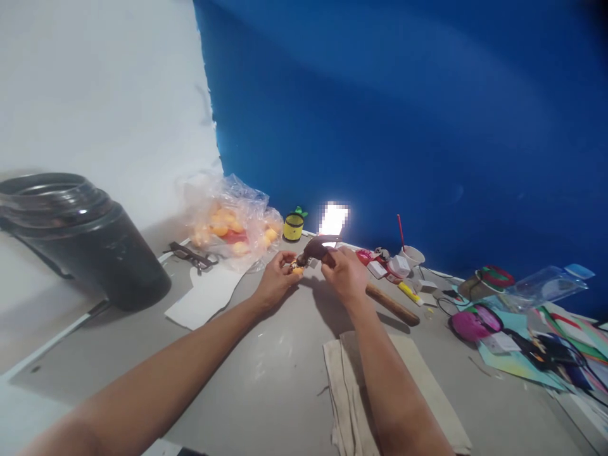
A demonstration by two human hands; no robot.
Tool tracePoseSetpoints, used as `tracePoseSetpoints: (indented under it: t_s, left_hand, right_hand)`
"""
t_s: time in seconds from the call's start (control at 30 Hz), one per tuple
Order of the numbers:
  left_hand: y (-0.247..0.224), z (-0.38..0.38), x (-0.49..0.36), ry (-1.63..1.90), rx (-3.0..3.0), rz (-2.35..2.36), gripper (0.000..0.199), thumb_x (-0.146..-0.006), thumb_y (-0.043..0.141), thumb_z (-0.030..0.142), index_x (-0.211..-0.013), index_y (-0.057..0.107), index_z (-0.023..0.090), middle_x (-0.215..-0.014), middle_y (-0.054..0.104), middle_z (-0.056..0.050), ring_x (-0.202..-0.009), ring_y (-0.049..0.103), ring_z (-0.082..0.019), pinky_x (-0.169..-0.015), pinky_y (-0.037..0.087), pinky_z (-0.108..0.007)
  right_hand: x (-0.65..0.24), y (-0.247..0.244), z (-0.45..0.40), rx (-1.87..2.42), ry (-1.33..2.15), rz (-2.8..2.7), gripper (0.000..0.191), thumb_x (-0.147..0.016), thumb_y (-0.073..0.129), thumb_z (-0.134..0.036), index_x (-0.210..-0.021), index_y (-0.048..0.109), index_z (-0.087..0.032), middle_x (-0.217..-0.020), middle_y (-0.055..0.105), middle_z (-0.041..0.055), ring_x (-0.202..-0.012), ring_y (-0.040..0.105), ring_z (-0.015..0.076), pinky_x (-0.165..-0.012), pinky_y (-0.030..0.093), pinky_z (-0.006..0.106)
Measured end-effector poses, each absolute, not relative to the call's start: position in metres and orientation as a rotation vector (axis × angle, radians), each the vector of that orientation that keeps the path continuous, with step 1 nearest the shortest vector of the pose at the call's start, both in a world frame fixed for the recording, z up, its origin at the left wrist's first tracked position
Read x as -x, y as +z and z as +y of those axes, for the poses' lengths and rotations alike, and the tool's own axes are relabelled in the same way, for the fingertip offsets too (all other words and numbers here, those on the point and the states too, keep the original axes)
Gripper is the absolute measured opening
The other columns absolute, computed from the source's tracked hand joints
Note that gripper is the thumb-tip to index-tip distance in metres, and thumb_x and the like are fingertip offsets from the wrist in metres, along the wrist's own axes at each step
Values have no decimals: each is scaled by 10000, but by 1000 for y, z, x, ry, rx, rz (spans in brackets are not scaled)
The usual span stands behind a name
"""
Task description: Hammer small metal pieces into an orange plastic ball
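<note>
My right hand (349, 273) is wrapped round a claw hammer (393, 306) close to its head. The wooden handle sticks out behind the hand to the right, and the dark claw points away. My left hand (275, 277) pinches a small orange-yellow object (297, 269) with something shiny on it. The hammer's striking face meets or nearly meets this object; contact cannot be made out. Both hands are just above the grey tabletop (266, 373). Under my right forearm lies a folded beige cloth (408, 361).
A big dark flask (90, 247) stands left, near eyeglasses (192, 254) and white paper (204, 294). Plastic bags of orange balls (225, 225), a yellow pot (293, 227) and a bright screen (334, 218) line the back. Rightward are a white cup (411, 256), pink tape (475, 322) and a clear bottle (546, 288).
</note>
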State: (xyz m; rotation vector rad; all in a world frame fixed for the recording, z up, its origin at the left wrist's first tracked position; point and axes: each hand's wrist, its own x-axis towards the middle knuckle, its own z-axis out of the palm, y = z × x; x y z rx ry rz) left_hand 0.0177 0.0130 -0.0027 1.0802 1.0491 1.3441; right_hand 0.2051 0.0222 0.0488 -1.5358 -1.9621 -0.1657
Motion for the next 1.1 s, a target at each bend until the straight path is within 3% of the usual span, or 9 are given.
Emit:
tracePoseSetpoints:
  t_s: [0.17, 0.3, 0.47, 0.6, 0.73, 0.83, 0.97, 1.1]
  left_hand:
    - [1, 16, -15, 1397, -1036, 1007, 561, -592, 858, 186, -1100, 621, 193, -1015, 756, -47, -935, 722, -200, -777, 570, -301]
    - [1, 14, -15, 1332, -935, 1006, 593, -599, 863, 178, -1141, 622, 193, -1125, 756, -76, -899, 728, -198, -725, 583, -301]
    - [0, 18, -16, 1358, -893, 977, 574, -642, 864, 215, -1165, 630, 178, -1111, 741, -82, -847, 744, -181, -741, 604, -313]
    - [-1, 23, -14, 1393, -843, 987, 505, -610, 821, 193, -1086, 653, 179, -985, 721, -47, -805, 732, -172, -678, 593, -281]
    - [3, 23, -11, 1398, -791, 951, 396, -595, 768, 228, -967, 637, 187, -863, 692, -2, -615, 641, -121, -511, 491, -227]
    - [7, 21, -10, 1380, -825, 958, 283, -623, 781, 286, -807, 589, 189, -762, 656, 18, -545, 575, -101, -473, 441, -216]
    - [7, 18, -9, 1293, -984, 1058, 266, -687, 789, 373, -750, 605, 191, -623, 613, 18, -508, 535, -116, -492, 437, -241]
    - [17, 25, -8, 1283, -1260, 1307, 182, -711, 753, 328, -833, 739, 194, -665, 676, -21, -570, 578, -163, -558, 457, -283]
  right_hand:
    - [-204, 53, 22, 1548, -173, -1866, 120, -861, 642, -178, -904, 747, -217, -917, 695, 64, -891, 611, 217, -694, 370, 295]
    - [-209, 53, 25, 1599, 14, -1989, 102, -810, 667, -156, -857, 723, -228, -883, 703, 41, -819, 599, 200, -656, 337, 289]
    - [-245, 55, 34, 1620, 382, -1933, 442, -749, 751, -188, -1186, 693, -227, -876, 724, 3, -749, 614, 180, -656, 374, 273]
    - [-267, 54, 38, 1718, 541, -2048, 305, -725, 798, -224, -1026, 748, -209, -786, 699, -11, -699, 609, 166, -638, 362, 269]
    - [-261, 46, 37, 1891, 463, -2088, 186, -724, 814, -248, -906, 784, -230, -767, 699, -6, -716, 612, 172, -624, 323, 273]
    - [-253, 39, 37, 1917, 410, -2155, 77, -751, 804, -267, -812, 781, -227, -819, 722, 14, -771, 633, 182, -626, 319, 274]
    - [-253, 36, 39, 1840, 383, -2172, 96, -757, 836, -292, -805, 788, -224, -981, 757, 44, -874, 663, 197, -646, 347, 267]
    - [-240, 37, 40, 1824, 304, -1831, 220, -940, 710, -398, -850, 755, -203, -868, 749, 36, -796, 653, 179, -673, 375, 269]
